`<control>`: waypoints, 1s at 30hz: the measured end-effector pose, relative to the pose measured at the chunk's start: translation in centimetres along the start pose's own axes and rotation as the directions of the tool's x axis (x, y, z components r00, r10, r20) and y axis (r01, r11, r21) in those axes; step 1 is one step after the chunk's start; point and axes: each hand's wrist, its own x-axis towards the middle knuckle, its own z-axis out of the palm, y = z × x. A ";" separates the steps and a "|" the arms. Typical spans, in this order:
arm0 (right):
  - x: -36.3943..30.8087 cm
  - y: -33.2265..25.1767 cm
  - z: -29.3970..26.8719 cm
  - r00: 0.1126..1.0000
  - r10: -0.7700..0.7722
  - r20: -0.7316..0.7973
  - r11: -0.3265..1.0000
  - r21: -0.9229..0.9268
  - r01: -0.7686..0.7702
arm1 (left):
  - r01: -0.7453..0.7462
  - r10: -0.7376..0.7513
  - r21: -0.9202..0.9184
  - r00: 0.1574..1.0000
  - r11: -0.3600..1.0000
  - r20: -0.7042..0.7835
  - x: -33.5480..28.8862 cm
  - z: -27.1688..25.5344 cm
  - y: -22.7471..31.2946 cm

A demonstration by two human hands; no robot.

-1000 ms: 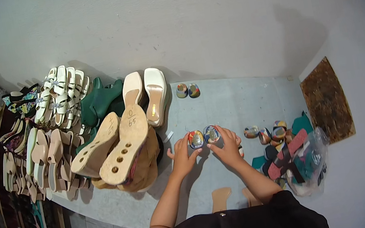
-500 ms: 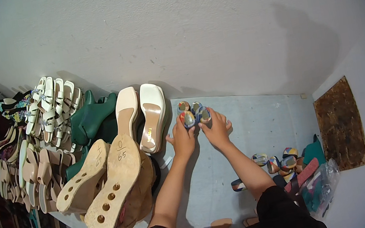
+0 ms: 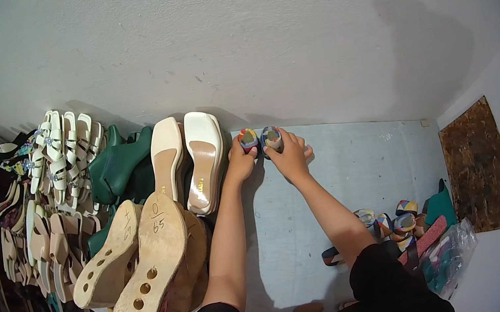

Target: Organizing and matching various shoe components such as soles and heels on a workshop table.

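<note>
My left hand (image 3: 240, 163) is closed round a small shoe with a multicoloured patterned upper (image 3: 248, 137). In my right hand (image 3: 290, 157) is its look-alike, another patterned shoe (image 3: 270, 135), gripped from the near side. The two shoes stand side by side, a narrow gap between them, at the far edge of the pale blue-grey tabletop (image 3: 338, 164) by the wall. Their lower parts are hidden behind my fingers. Close by my left hand lie a white square-toed sandal (image 3: 203, 134) and a cream one (image 3: 165, 141).
Pale wooden shoe forms with holes (image 3: 155, 263) stand left of my left forearm. Beyond are green shoes (image 3: 117, 169), white strappy sandals (image 3: 59, 153) and beige sandals (image 3: 55, 244). More patterned shoes (image 3: 403, 222) and a clear plastic bag (image 3: 451, 254) lie at right. A brown board (image 3: 476, 166) is by the wall.
Both hands have moved the patterned shoes forward, toward the wall. Two similar shoes seen just beyond them before are now out of sight behind the held ones.
</note>
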 end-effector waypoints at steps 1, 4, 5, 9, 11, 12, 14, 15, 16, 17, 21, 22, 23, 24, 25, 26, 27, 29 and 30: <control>-0.1 -0.3 0.0 1.000 0.000 0.002 1.000 -0.002 0.000 | 0.044 -0.036 -0.131 0.997 0.990 0.065 0.2 -0.2 0.3; -0.4 -0.8 -0.1 1.000 0.017 -0.006 0.999 -0.042 -0.017 | 0.115 -0.088 -0.201 0.986 0.973 0.139 0.6 -0.5 0.9; -0.5 -0.7 0.1 1.000 0.015 -0.024 0.998 -0.055 -0.016 | 0.114 -0.086 -0.202 0.986 0.973 0.141 0.7 -0.4 0.8; -1.3 0.0 2.4 0.982 -0.064 -0.180 0.996 0.044 0.073 | 0.020 -0.015 -0.243 1.000 0.970 0.026 1.1 0.2 -2.6; -2.2 -0.5 2.6 0.976 -0.033 -0.215 0.998 0.043 0.043 | -0.066 0.051 -0.300 0.997 0.952 -0.058 0.2 0.9 -3.3; -2.4 -0.3 2.5 0.966 0.007 -0.258 0.999 0.041 0.004 | -0.128 0.105 -0.139 0.981 0.982 -0.163 -0.8 1.7 -2.6; -2.7 0.4 2.6 0.971 0.056 -0.232 0.998 -0.004 -0.059 | -0.178 0.180 0.031 0.951 0.984 -0.252 -2.1 2.3 -0.7; -2.7 0.7 2.8 0.975 0.101 -0.196 0.992 -0.049 -0.113 | -0.178 0.186 0.058 0.950 0.982 -0.249 -2.5 2.4 -0.1; -2.7 0.6 2.9 0.977 0.097 -0.191 0.993 -0.050 -0.109 | -0.172 0.189 0.086 0.948 0.981 -0.256 -2.8 2.2 0.0; -2.7 0.5 3.0 0.980 0.083 -0.178 0.992 -0.082 -0.099 | -0.169 0.186 0.086 0.947 0.982 -0.260 -2.6 2.1 -0.5; -2.3 -0.3 2.8 0.986 0.069 -0.154 0.993 -0.083 -0.082 | -0.203 0.196 0.009 0.931 0.979 -0.308 -1.7 2.1 -1.6; -2.4 -0.4 2.7 0.985 0.069 -0.160 0.993 -0.081 -0.083 | -0.209 0.196 -0.009 0.932 0.978 -0.306 -1.5 2.0 -1.6; -2.5 -0.5 2.7 0.984 0.098 -0.148 0.989 -0.094 -0.112 | -0.216 0.203 -0.008 0.931 0.976 -0.305 -1.8 2.1 -1.5; -2.6 -0.7 2.6 0.983 0.123 -0.138 0.985 -0.106 -0.138 | -0.212 0.222 0.066 0.914 0.975 -0.338 -2.4 2.2 -1.4; -3.1 -0.9 2.5 0.983 0.113 -0.142 0.986 -0.103 -0.128 | -0.204 0.243 0.141 0.894 0.969 -0.377 -3.2 2.2 -1.4; -3.8 -0.8 2.2 0.984 0.081 -0.158 0.990 -0.098 -0.097 | -0.218 0.256 0.140 0.889 0.966 -0.381 -4.1 2.5 -1.2; -4.7 -0.6 1.8 0.984 0.048 -0.174 0.994 -0.093 -0.065 | -0.209 0.240 0.118 0.886 0.971 -0.397 -5.5 2.9 -1.0; -6.4 0.2 0.6 0.982 0.043 -0.183 0.995 -0.075 -0.058 | -0.195 0.200 0.054 0.895 0.979 -0.398 -9.0 3.9 -0.2; -7.3 0.5 -0.3 0.983 0.048 -0.178 0.996 -0.060 -0.059 | -0.185 0.176 0.012 0.907 0.983 -0.384 -11.1 4.4 0.3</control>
